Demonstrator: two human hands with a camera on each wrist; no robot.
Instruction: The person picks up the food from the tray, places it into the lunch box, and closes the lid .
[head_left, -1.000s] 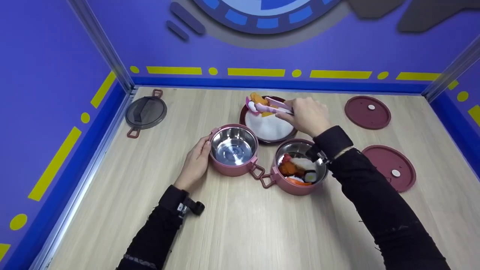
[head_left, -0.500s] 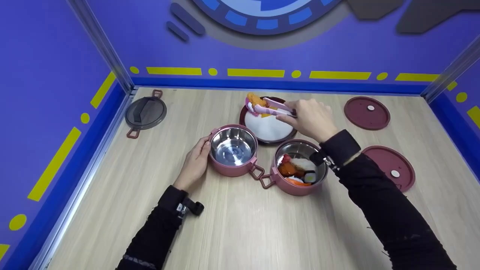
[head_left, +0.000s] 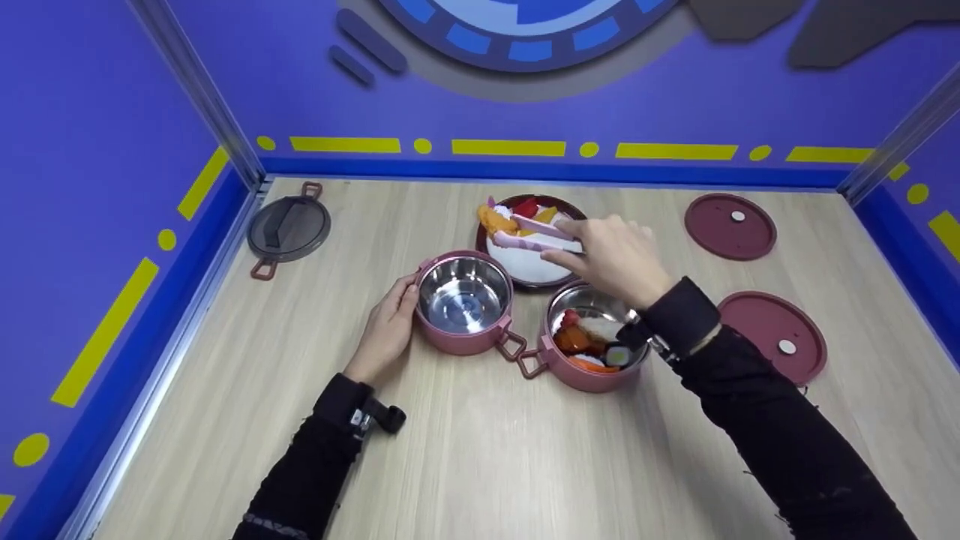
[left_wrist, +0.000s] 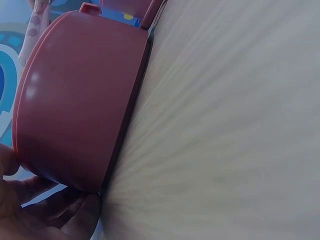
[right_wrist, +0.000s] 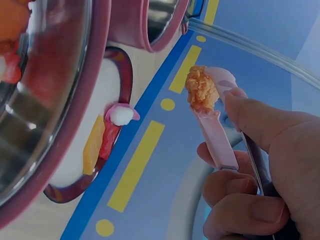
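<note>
Nugget [right_wrist: 201, 89] pinched in tongs [right_wrist: 217, 142], left pot [head_left: 457, 343] steadied

My right grip [head_left: 619, 255] was curled round the tongs, their tips squeezed on the nugget. My left grip [head_left: 388, 322] cupped the left pot's wall, thumb up by the rim. Nugget was in the air; in the head view it sat over the far-left edge of the plate [head_left: 525, 266].

Handling, my call: nugget looked like a light play piece, probably firm, crust rough enough not to slip much, hardly fragile. Best hold was across its thick middle, with an even squeeze. Tongs seemed light and stiff, pink tips on metal; mid-arm was the place to press. Left pot looked rigid and smooth, maybe apt to slide on the worktop [head_left: 465, 450]; its side wall made a fair hold.

Direction: in the head view the tongs' long axis ran nearly sideways, tips pointing left, away from my right grip. Nugget was lumpy, own long axis hard to call. Left pot stood upright, near handle [head_left: 512, 345] aimed right and toward me, close to the right pot [head_left: 585, 382].
</note>
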